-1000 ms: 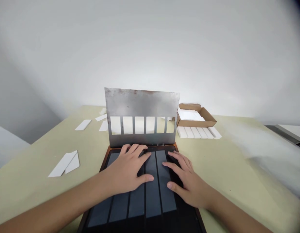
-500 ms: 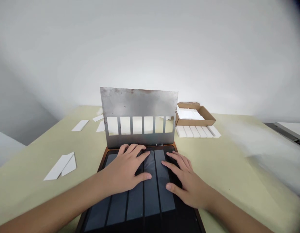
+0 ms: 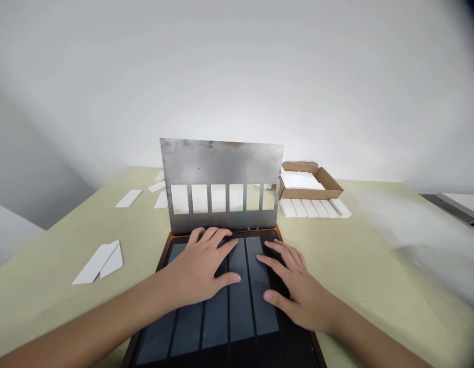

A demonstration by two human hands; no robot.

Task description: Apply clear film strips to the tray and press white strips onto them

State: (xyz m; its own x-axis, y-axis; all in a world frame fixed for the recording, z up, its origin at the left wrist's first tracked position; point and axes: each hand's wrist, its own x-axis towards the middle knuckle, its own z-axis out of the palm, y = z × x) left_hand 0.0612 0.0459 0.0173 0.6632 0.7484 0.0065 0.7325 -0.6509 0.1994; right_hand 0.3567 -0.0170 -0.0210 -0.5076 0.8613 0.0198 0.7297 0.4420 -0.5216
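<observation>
- On the pale green table (image 3: 359,260), one black tray (image 3: 294,347) is lying in front of the person.
- One metal plate (image 3: 221,163) is standing upright at the tray's far edge; counting six windows cut through it.
- One cardboard box (image 3: 311,194) is sitting right of the plate, holding white stock I'm not managing to count.
- Two hands: the left hand (image 3: 200,271) is resting open, palm down, over the tray, gripping nothing; the right hand (image 3: 298,286) is lying open too, thumb and index fingertip resting at the rightmost strip.
- Five dark grey strips (image 3: 240,312) are lying side by side in the tray. Step is looking like settling them flat; next move is probably calling for light, even finger pressure, no sideways slip.
- Six white strips (image 3: 313,208) are lying in a row before the box.
- About six loose white pieces (image 3: 94,265) are lying at left, two overlapping; some are partly hidden.
</observation>
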